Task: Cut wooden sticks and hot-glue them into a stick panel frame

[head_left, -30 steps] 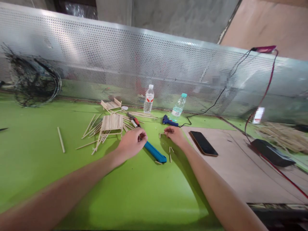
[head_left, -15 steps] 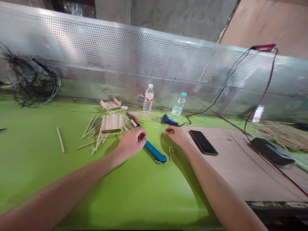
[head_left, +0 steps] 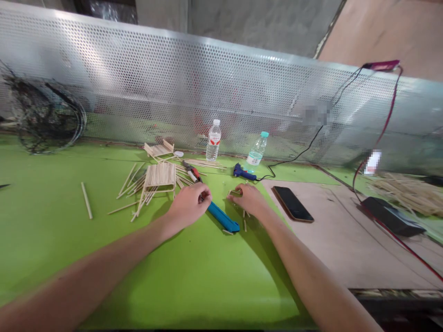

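Observation:
My left hand [head_left: 190, 201] is closed, thumb and fingertips curled together over the middle of a cutting tool [head_left: 223, 216] with a blue handle and red part. What lies inside its curl is hidden. My right hand [head_left: 249, 198] is low over the green table, thumb and forefinger closed around a short wooden stick [head_left: 235, 192]. More short stick pieces [head_left: 245, 224] lie just below that hand, partly covered by it. Left of my left hand stands a small table-like model made of sticks [head_left: 161, 175], with loose sticks [head_left: 133, 186] around it.
Behind are a second stick model [head_left: 161, 150], two water bottles [head_left: 213, 143] and a blue glue gun [head_left: 244, 172] with a black cord. A phone [head_left: 293, 203] and a black power box [head_left: 391, 216] lie at right. A perforated metal panel [head_left: 166, 83] borders the back.
My right hand has moved slightly left and down, its fingers now around the short stick it touched at one end. My left hand has stayed in place.

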`<state>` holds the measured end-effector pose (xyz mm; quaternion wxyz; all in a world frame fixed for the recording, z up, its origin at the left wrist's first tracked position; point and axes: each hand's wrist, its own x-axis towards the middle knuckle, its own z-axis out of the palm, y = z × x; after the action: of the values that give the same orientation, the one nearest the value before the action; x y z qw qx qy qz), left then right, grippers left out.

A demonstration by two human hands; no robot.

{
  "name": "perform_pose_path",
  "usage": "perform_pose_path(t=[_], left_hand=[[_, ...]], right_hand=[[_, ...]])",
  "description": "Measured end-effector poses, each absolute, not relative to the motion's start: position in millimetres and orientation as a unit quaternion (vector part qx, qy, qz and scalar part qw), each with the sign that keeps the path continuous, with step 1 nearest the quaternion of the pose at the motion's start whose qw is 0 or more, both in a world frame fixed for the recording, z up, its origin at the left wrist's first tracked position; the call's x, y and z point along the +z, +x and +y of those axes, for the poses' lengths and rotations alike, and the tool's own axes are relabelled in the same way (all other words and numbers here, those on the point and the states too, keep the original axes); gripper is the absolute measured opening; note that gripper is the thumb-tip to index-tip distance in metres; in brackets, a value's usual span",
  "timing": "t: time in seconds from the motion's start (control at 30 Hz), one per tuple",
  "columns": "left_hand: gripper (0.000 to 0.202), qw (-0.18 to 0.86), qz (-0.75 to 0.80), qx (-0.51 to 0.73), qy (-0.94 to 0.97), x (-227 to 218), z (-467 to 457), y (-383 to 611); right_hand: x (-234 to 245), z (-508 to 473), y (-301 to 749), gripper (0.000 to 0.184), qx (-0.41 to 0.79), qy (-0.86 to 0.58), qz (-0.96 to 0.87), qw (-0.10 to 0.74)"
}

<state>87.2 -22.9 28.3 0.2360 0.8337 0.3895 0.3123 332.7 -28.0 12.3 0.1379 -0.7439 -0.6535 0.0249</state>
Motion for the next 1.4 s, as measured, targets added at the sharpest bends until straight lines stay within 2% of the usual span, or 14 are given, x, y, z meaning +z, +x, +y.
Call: perform_pose_path(t=[0.23,0.4,0.47,0.53,0.63,0.7,0.9,1.1,1.4], left_hand=[[0.015,0.23,0.387,0.316,0.835,28,-23,86],[0.013,0.215,0.382,0.318,0.841,29,-23,87],[0.012,0.211,0.383,0.318,0.841,28,-23,87],[0.012,0.21,0.383,0.315,0.842,27,-23,87],[0.012,0.21,0.382,0.313,0.844,27,-23,87],[0.012,0.207,0.38,0.314,0.845,28,-23,86],[0.013,0.203,0.378,0.308,0.849,28,-23,86],[0.013,0.198,0.376,0.306,0.852,26,-22,85],[0.013,0.188,0.369,0.3,0.859,29,-24,85]], right_hand=[[15,-28,338,0.048,0.054,-0.749,-0.641,0.16],[33,-32,372,0.021,0.133,-0.715,-0.668,0.158],[40,-37,382,0.013,0.206,-0.686,-0.682,0.144],[45,-42,386,0.017,0.268,-0.655,-0.694,0.13],[48,-48,381,0.036,0.312,-0.606,-0.723,0.108],[47,-48,375,0.037,0.311,-0.589,-0.739,0.102],[43,-45,365,0.024,0.334,-0.572,-0.737,0.13],[46,-44,370,0.03,0.308,-0.591,-0.741,0.082],[37,-39,370,0.014,0.242,-0.605,-0.755,0.074]])
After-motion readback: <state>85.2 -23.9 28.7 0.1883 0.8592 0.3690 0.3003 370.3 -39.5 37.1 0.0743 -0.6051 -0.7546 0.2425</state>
